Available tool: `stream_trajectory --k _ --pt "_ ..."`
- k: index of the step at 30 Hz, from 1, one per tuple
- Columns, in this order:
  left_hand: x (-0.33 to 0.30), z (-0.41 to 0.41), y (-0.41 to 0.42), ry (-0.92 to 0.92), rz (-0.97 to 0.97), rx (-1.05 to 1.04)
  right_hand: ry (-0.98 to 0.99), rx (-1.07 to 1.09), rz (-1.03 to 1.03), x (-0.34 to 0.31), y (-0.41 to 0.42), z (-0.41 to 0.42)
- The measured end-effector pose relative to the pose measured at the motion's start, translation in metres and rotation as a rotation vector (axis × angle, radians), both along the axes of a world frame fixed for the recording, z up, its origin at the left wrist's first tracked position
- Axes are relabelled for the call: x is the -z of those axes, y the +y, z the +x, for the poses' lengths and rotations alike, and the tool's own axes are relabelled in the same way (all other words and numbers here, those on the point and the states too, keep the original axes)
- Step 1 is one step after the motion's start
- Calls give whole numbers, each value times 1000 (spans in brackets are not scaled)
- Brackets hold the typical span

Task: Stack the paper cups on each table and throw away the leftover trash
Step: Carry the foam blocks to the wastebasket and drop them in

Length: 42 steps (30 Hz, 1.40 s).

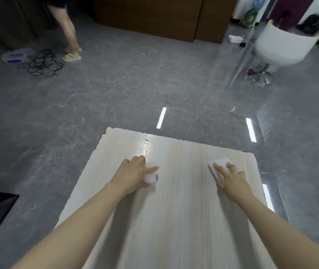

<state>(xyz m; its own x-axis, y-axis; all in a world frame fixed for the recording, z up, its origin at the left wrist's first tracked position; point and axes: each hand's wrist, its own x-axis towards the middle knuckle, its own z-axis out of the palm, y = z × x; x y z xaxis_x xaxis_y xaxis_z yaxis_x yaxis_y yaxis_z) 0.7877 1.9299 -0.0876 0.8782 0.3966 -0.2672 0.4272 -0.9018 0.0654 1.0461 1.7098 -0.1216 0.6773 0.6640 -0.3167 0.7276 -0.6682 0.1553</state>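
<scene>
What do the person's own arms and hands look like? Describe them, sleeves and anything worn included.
Both forearms are bare as far as the frame shows, with no sleeve in view. The left hand and right hand wear no gloves, and no watch, ring or bracelet is visible.

At frame centre, a left hand (133, 176) grips crumpled white paper (150, 177) while a right hand (230, 179) presses a folded napkin (220, 164) on a pale wood counter (174, 220).

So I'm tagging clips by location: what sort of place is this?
Probably an office or studio room: a pale wood table on glossy grey floor tiles, a white swivel chair, and cables lying loose.
</scene>
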Motion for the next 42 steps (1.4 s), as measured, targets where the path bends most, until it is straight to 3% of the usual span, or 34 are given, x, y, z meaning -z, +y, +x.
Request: stream_trajectory --k 5,12,16,24,29,42 --pt "-23 -30 -59 -140 -160 -100 39 95 108 -7 -9 -23" --pt "-79 -55 -98 -299 -140 -15 126 143 136 -42 -67 -119" --pt "-99 -78 -114 -273 -127 104 68 243 211 -71 -111 -196" --pt "-121 -130 -169 -248 -167 476 4 525 412 -134 -177 -341" --pt "-131 -155 -226 -240 -262 677 -90 741 414 -154 -231 -424" --pt "-160 -259 -496 -207 -364 1342 -312 1330 542 -181 -427 -653"
